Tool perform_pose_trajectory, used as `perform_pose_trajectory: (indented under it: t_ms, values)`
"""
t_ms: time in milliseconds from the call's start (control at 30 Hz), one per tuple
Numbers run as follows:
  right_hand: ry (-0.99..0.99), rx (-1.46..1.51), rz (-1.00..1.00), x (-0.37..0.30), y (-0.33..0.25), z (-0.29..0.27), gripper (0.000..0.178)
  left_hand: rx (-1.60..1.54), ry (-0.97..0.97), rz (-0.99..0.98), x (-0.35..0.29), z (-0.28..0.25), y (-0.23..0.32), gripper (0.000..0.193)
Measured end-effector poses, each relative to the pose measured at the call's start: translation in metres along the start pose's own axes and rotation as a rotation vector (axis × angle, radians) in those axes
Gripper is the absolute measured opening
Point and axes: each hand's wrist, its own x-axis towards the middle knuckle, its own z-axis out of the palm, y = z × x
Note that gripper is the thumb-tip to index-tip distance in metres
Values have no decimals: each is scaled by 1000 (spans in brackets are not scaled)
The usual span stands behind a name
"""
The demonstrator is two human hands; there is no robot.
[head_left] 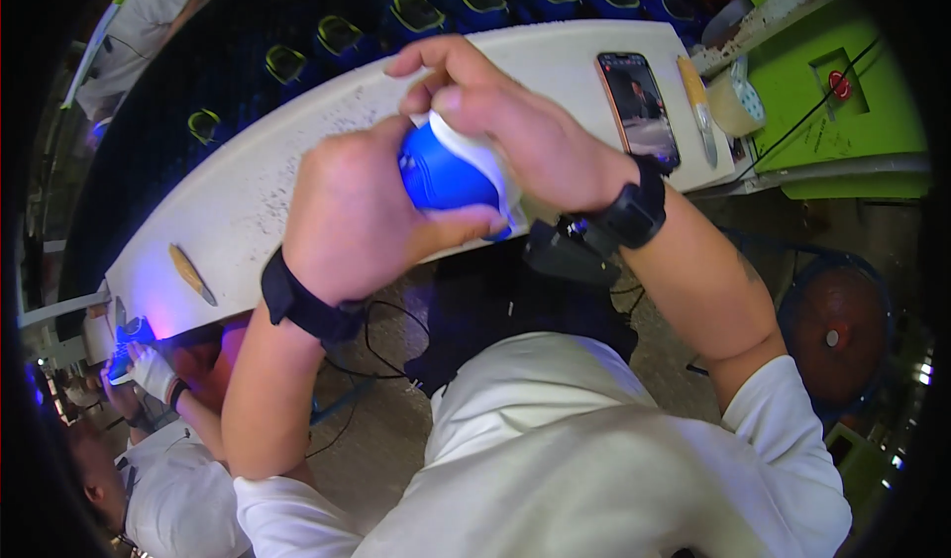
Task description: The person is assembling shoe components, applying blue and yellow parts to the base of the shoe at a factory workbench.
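Above the white bench, a blue shoe point(443, 177) with a white sole is held in both of my hands, one rounded end towards me. My left hand point(349, 213) wraps its left side, with the thumb stretched along the lower edge. Over the top right comes my right hand point(515, 127), its thumb and bent fingers closing at the upper edge by the white sole point(464, 140). The far part of the shoe is hidden behind my hands. Black bands circle both wrists.
A phone point(639, 110), a wooden-handled knife point(697, 107) and a tape roll point(735, 102) lie on the right of the bench point(248, 197). Another knife point(191, 273) lies left. Several blue shoes point(416, 8) line the dark far side. A co-worker point(173, 489) handles a blue shoe at lower left.
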Motion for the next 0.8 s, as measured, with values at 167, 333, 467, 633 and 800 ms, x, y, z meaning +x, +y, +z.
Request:
perform_pose_trajectory:
  t_ms: [167, 333, 467, 633, 800]
  values:
    - [56, 52, -111, -11, 9, 23, 51, -131, 72, 110, -21, 7, -23, 76]
    - [35, -569, -440, -67, 46, 23, 86, -530, 236, -21, -84, 15, -19, 63]
    - [-25, -801, -210, -77, 76, 36, 93, -454, 237, -76, -137, 33, -33, 116]
    - [-129, -811, -115, -70, 75, 40, 96, -348, 286, -137, -147, 42, -39, 69]
    - [-128, -751, -113, -62, 82, 35, 92, -524, 280, -187, -144, 40, -61, 71]
